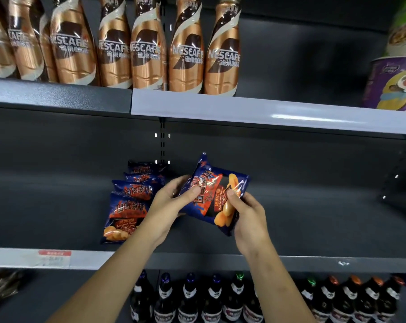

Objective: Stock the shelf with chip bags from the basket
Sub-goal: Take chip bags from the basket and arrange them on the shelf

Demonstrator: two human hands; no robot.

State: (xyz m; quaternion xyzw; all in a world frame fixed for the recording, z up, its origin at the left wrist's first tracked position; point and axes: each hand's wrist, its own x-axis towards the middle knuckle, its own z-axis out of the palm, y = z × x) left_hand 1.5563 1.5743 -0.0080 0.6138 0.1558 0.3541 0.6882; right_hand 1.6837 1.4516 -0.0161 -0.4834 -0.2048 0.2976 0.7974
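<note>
A dark blue and orange chip bag (214,194) hangs tilted above the middle shelf (313,220), held by both hands. My left hand (171,199) grips its left side with the thumb across the front. My right hand (246,213) pinches its lower right edge. To the left, a row of several matching chip bags (127,210) stands on the same shelf, one behind another, just beside my left hand. The basket is out of view.
Brown coffee bottles (148,47) line the upper shelf, with a purple cup (393,85) at its right end. Dark glass bottles (213,299) fill the shelf below. The dark shelf surface runs bare to the right of the held bag.
</note>
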